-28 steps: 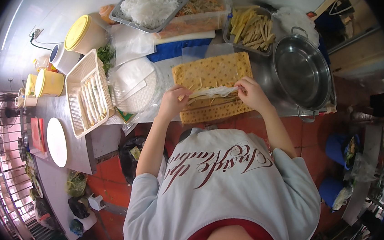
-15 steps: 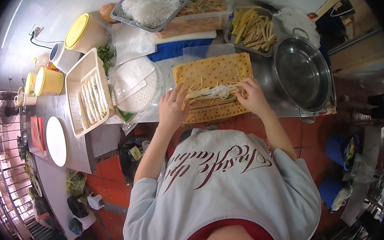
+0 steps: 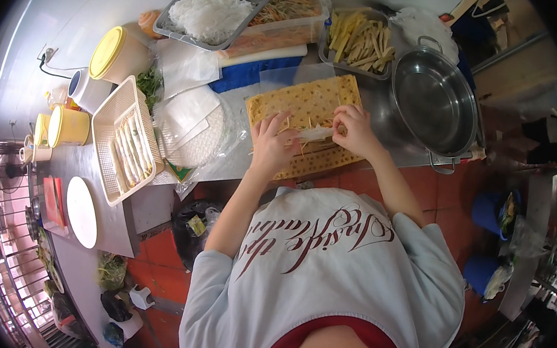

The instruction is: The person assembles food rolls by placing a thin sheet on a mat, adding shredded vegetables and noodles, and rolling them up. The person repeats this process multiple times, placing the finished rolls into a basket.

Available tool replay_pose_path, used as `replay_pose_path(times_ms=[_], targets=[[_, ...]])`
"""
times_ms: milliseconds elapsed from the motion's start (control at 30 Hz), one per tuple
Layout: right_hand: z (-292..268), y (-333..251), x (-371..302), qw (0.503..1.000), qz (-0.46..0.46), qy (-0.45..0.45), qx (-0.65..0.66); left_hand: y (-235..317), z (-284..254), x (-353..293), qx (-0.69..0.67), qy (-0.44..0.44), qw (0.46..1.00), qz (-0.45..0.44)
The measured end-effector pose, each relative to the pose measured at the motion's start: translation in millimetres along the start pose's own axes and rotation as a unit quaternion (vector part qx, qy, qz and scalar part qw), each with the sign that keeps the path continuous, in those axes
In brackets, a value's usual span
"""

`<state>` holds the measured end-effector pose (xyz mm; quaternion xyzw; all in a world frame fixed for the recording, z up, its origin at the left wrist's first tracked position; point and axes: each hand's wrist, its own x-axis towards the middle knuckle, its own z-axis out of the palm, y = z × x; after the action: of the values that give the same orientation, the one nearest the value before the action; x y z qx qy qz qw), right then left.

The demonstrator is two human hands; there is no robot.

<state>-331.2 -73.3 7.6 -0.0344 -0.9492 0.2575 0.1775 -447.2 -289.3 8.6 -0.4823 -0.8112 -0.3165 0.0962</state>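
A partly rolled spring roll with white noodles and yellow strips lies across a yellow patterned cloth on the counter. A translucent rice paper sheet covers part of the cloth beyond it. My left hand presses on the roll's left end with bent fingers, and some strips stick out around them. At the other end my right hand pinches the roll between thumb and curled fingers. To the left, finished rolls lie side by side in a cream plastic basket.
Behind the cloth stand a metal tray of white noodles, a clear tub of shredded vegetables and a tray of yellow strips. A steel pot is at right. Round rice papers lie between basket and cloth. Yellow-lidded tubs stand far left.
Both hands have drawn closer together over the filling. The loose noodles and strips are now gathered into a narrower roll, mostly covered by my fingers.
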Motion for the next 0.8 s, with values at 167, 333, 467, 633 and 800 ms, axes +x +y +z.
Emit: replay_pose_path(times_ms=[167, 333, 467, 633, 800], targets=[[10, 0, -4, 1.0, -0.007, -0.023, -0.012, -7, -12, -10, 0.042, -0.048, 0.998, -0.001], [-15, -18, -7, 0.998, 0.014, 0.007, 0.061, 0, -31, -18, 0.009, -0.064, 0.997, -0.052], [-27, -31, -16, 0.989, 0.056, -0.015, 0.14, 9, -47, -29, -0.068, -0.075, 0.993, -0.06], [8, -64, 12, 0.961, 0.004, -0.029, 0.275, 28, -38, -22, -0.538, -0.09, 0.793, -0.271], [23, -66, 24, 0.941, 0.057, -0.032, 0.332, 15, -34, -28, -0.719, -0.032, 0.587, -0.37]])
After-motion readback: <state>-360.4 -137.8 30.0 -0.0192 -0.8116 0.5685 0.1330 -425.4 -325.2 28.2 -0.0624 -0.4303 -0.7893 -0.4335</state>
